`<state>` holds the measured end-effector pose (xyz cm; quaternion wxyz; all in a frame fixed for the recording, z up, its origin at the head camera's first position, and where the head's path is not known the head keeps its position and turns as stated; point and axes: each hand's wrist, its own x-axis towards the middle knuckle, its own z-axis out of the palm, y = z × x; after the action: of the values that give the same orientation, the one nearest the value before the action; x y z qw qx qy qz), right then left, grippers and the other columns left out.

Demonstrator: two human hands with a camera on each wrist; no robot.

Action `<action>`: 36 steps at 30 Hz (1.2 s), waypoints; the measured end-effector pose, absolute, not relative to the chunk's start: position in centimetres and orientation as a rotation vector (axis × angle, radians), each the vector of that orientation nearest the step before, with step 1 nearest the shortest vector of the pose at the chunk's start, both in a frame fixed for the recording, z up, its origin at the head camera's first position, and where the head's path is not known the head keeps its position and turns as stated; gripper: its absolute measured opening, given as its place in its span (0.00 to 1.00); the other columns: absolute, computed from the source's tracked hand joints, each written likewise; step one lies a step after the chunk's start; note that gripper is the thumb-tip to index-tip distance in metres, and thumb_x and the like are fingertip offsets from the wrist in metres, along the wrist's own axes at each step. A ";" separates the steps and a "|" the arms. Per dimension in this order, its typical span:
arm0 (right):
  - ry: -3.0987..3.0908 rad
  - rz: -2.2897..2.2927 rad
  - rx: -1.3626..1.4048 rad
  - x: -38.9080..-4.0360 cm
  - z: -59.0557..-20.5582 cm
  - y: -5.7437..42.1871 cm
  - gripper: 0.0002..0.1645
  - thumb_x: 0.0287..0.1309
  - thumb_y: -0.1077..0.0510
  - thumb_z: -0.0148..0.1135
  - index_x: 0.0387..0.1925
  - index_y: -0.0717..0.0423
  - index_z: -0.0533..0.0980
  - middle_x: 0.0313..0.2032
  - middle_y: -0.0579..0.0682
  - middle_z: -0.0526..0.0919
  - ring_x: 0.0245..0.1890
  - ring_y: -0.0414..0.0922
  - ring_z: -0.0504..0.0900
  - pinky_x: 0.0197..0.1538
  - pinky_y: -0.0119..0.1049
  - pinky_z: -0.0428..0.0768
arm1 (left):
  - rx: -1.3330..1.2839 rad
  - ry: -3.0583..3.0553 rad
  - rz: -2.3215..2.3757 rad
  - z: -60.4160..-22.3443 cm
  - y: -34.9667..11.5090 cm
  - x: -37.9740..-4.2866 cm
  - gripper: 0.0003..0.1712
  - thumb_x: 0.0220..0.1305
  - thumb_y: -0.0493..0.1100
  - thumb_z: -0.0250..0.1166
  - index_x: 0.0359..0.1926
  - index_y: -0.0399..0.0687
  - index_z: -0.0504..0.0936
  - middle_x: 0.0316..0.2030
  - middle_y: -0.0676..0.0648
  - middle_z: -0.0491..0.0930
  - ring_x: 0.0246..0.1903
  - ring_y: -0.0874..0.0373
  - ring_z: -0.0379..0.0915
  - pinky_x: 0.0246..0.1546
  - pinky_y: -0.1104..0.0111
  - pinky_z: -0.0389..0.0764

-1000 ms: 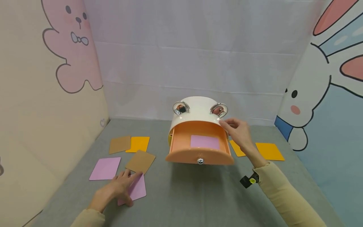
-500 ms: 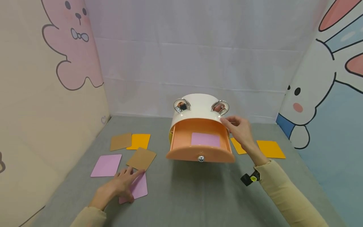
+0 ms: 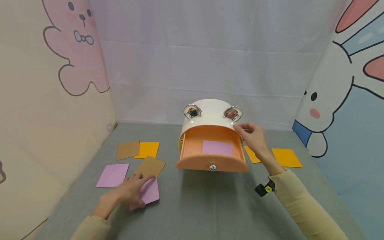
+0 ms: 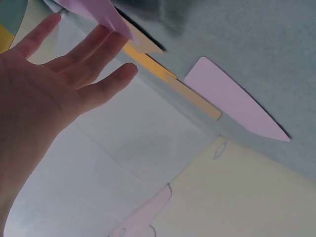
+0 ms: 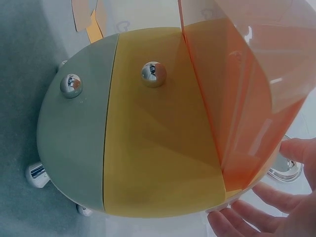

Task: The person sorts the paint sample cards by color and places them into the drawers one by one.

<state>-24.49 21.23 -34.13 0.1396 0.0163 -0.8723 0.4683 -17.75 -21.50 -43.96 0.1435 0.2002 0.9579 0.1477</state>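
My left hand (image 3: 127,192) grips a pink square card (image 3: 151,191) by its edges, thumb at the near side and fingers at the far side. The card is tilted just above the table; in the left wrist view its edge (image 4: 106,12) lies against the fingertips. My right hand (image 3: 254,141) touches the upper right side of a rounded white drawer cabinet (image 3: 211,115) with its fingertips, fingers loosely bent. The cabinet's orange top drawer (image 3: 192,163) is pulled out, and a pink card (image 3: 217,147) lies in it. Yellow (image 5: 163,148) and green (image 5: 74,143) lower drawers are closed.
On the left lie another pink card (image 3: 112,175), two brown cards, one (image 3: 150,167) beside the held card and one (image 3: 127,150) farther back, and an orange-yellow card (image 3: 149,149). Two more orange-yellow cards, one (image 3: 286,157) fully visible, lie right of the cabinet. Fabric walls surround the grey tabletop.
My left hand has slid the pink card a little right and away from me, and the card's near edge has come up. My right hand stays on the cabinet.
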 end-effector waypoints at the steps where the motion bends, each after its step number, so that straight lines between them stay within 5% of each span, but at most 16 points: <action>1: -2.521 1.354 0.049 -24.5 -34.2 21.2 0.30 0.60 0.38 0.60 0.46 0.61 0.79 0.46 0.61 0.83 0.47 0.53 0.81 0.39 0.26 0.78 | 0.577 2.755 0.445 -43.7 -21.5 -17.9 0.55 0.31 0.46 0.80 0.66 0.58 0.67 0.48 0.44 0.72 0.41 0.52 0.70 0.47 0.50 0.73; 10: -2.532 1.353 0.062 -24.5 -34.5 21.4 0.31 0.61 0.37 0.59 0.47 0.61 0.79 0.46 0.61 0.83 0.46 0.53 0.81 0.41 0.28 0.79 | 0.718 2.727 0.696 -40.3 -21.4 -19.7 0.49 0.40 0.47 0.76 0.67 0.56 0.66 0.55 0.40 0.71 0.41 0.53 0.69 0.36 0.65 0.75; 18: -2.535 1.336 0.052 -24.5 -34.5 21.6 0.32 0.61 0.37 0.58 0.48 0.61 0.79 0.47 0.61 0.83 0.47 0.53 0.81 0.43 0.31 0.80 | 0.881 2.808 0.826 -35.9 -19.7 -21.8 0.43 0.46 0.50 0.72 0.65 0.50 0.67 0.49 0.46 0.75 0.40 0.55 0.71 0.31 0.70 0.76; 29: -2.528 1.357 0.068 -24.4 -34.5 21.7 0.31 0.60 0.37 0.59 0.46 0.61 0.79 0.46 0.61 0.83 0.47 0.53 0.81 0.41 0.29 0.79 | 1.072 2.920 0.809 -31.9 -16.3 -23.1 0.43 0.46 0.55 0.72 0.63 0.50 0.68 0.51 0.48 0.75 0.45 0.54 0.70 0.39 0.66 0.74; 36: -2.535 1.347 0.056 -24.5 -34.4 21.6 0.31 0.60 0.36 0.59 0.47 0.60 0.79 0.47 0.61 0.83 0.48 0.53 0.81 0.45 0.36 0.81 | 1.146 2.909 0.798 -30.2 -13.9 -23.7 0.44 0.47 0.56 0.72 0.65 0.52 0.67 0.55 0.49 0.74 0.52 0.53 0.68 0.41 0.64 0.77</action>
<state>-24.49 21.63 -34.44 0.1348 0.0194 -0.8748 0.4650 -23.65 -13.90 -30.18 -0.0429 0.3549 0.9006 0.2471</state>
